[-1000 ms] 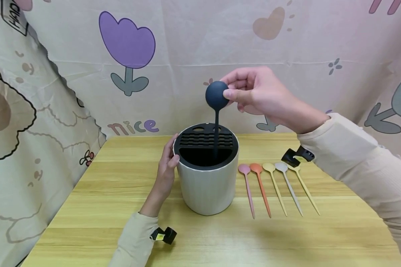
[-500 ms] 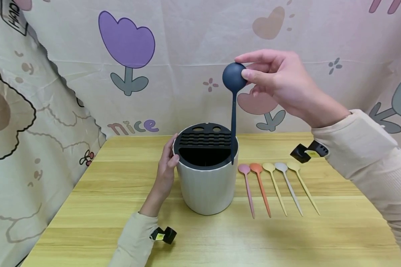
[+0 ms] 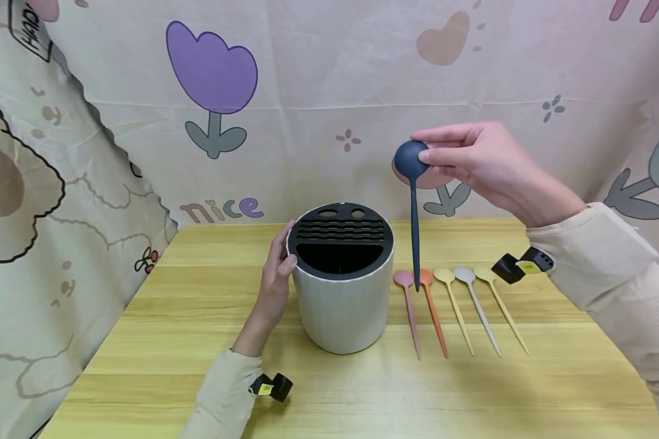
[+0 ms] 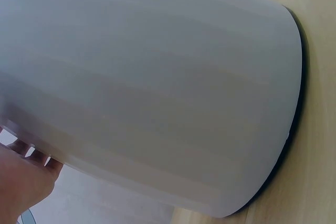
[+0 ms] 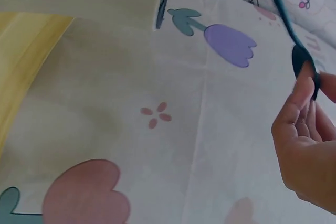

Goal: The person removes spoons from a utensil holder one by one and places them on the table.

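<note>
In the head view, my right hand [image 3: 489, 161] pinches a dark blue spoon [image 3: 415, 225] by its round bowl. Its handle hangs straight down, tip in front of the lying pink and orange spoons. The right wrist view shows thumb and fingers on the bowl of this dark blue spoon [image 5: 281, 11]. A white, round utensil holder [image 3: 343, 311] with a black slotted top [image 3: 343, 261] stands upright on the table. My left hand [image 3: 274, 280] holds its left side near the rim, thumb in front. Up close, the left wrist view shows the holder's wall [image 4: 157, 87] with fingers against it.
Right of the holder lie a pink spoon [image 3: 410, 320], an orange spoon [image 3: 435, 320], a yellow spoon [image 3: 459, 317], a grey spoon [image 3: 482, 314] and a pale yellow spoon [image 3: 506, 311], side by side on the wooden table [image 3: 159, 341]. A printed cloth [image 3: 318, 61] hangs behind.
My right hand has carried the dark blue spoon up out of the holder's large opening, then right and down beside it. The left hand has stayed on the holder.
</note>
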`<state>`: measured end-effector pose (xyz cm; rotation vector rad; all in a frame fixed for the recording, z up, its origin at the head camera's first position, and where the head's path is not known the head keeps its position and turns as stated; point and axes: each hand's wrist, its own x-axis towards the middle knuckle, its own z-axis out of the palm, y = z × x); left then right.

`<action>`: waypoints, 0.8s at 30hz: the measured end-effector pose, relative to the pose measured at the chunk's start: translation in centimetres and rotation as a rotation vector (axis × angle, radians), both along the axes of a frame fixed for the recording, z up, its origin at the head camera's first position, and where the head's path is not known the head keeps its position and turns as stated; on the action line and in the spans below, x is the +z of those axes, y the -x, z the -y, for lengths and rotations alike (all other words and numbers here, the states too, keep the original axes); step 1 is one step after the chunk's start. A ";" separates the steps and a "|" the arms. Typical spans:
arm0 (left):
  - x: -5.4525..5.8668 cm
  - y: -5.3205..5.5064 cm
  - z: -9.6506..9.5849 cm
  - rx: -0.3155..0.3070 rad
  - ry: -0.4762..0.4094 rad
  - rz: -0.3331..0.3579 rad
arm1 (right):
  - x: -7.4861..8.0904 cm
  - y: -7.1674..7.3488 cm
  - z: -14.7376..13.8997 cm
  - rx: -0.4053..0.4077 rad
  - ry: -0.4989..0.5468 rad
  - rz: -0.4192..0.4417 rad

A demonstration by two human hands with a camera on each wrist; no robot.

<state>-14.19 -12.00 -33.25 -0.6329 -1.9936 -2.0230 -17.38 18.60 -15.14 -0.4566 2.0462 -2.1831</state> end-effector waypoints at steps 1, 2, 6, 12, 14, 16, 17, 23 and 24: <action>0.0 0.0 0.0 0.000 0.001 0.001 | -0.2 0.0 -0.2 0.000 -0.041 0.002; 0.0 0.0 0.0 0.001 0.000 0.001 | -0.4 0.1 -0.4 0.000 -0.081 0.000; 0.0 0.0 -0.1 0.006 -0.002 0.002 | -1.4 0.3 -0.8 -0.017 -0.233 -0.009; 0.0 0.1 -0.1 0.002 -0.002 0.003 | -3.3 0.7 -1.1 -0.014 -0.337 -0.014; 0.0 0.1 -0.1 0.001 0.000 0.002 | -4.1 0.8 -1.2 -0.002 -0.346 -0.013; 0.0 0.1 -0.1 0.004 0.002 -0.001 | -4.9 1.1 -1.3 0.027 -0.347 -0.011; 0.0 0.0 -0.1 0.005 0.003 -0.002 | -5.4 1.2 -1.4 0.049 -0.343 -0.007; 0.0 0.0 0.0 0.005 0.011 0.004 | -7.6 1.7 -1.9 0.126 -0.291 0.036; 0.0 0.0 0.0 0.004 0.012 0.006 | -8.0 1.7 -2.0 0.130 -0.289 0.043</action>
